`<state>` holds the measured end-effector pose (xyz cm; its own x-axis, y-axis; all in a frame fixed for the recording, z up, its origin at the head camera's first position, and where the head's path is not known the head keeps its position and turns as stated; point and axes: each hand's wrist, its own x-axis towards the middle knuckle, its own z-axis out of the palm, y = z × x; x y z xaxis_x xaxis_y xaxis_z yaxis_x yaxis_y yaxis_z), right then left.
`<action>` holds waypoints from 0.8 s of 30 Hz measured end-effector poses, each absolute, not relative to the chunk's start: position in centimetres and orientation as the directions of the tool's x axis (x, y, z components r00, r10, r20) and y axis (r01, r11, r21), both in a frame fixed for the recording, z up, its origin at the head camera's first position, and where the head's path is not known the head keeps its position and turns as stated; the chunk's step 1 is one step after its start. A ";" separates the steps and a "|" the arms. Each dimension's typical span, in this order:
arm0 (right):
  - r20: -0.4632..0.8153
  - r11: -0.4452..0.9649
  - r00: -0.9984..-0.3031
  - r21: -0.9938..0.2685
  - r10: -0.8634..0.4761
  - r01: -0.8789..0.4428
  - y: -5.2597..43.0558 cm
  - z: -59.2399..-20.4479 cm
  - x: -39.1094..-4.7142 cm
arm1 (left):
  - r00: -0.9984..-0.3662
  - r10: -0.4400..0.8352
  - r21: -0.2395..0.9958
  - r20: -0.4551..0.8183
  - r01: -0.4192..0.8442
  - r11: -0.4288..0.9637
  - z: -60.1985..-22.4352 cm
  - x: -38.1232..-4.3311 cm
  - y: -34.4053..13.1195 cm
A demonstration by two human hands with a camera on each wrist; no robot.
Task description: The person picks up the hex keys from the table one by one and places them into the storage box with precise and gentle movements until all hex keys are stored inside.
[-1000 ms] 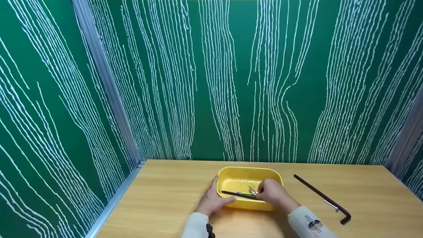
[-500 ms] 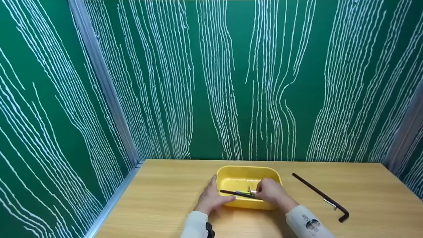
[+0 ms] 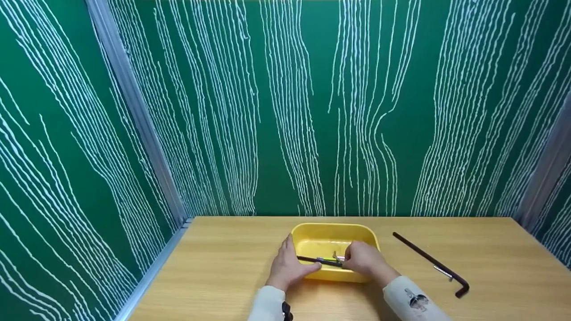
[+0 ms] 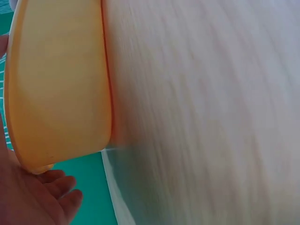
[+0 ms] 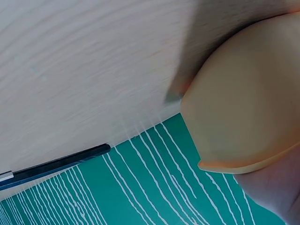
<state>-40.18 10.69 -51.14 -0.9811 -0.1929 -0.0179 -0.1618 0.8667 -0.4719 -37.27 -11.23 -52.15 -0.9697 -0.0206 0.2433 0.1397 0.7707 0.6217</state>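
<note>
On the wooden table stands a yellow plastic bin (image 3: 330, 228). My left hand (image 3: 287, 266) grips its near left corner, thumb over the front rim and fingers along the left wall. In the left wrist view the fingertips (image 4: 70, 201) of that hand bend round the bin's lower corner. My right hand (image 3: 366, 259) reaches over the right side into the bin, fingers curled down onto a small silvery metal piece (image 3: 340, 258); its fingertips are hidden. A dark rod (image 3: 312, 259) and a thin green-yellow item (image 3: 330, 259) lie against the bin's front wall, reaching toward the right hand.
A long dark L-shaped hex key (image 3: 428, 257) lies on the table (image 3: 232, 258) right of the bin, with a silvery threaded piece (image 3: 443, 270) beside it. Green panels (image 3: 290, 187) with wavy white lines enclose the table's back and left side.
The small silvery piece by the right fingers has shifted slightly. Both hands keep their places at the bin, while the whole head view has drifted a little.
</note>
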 end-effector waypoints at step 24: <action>0.021 0.873 -0.981 -0.453 -0.195 -0.184 10.6 -51.1 -40.1 | -0.981 -0.034 0.659 0.189 0.101 0.745 -52.5 -37.4 -11.2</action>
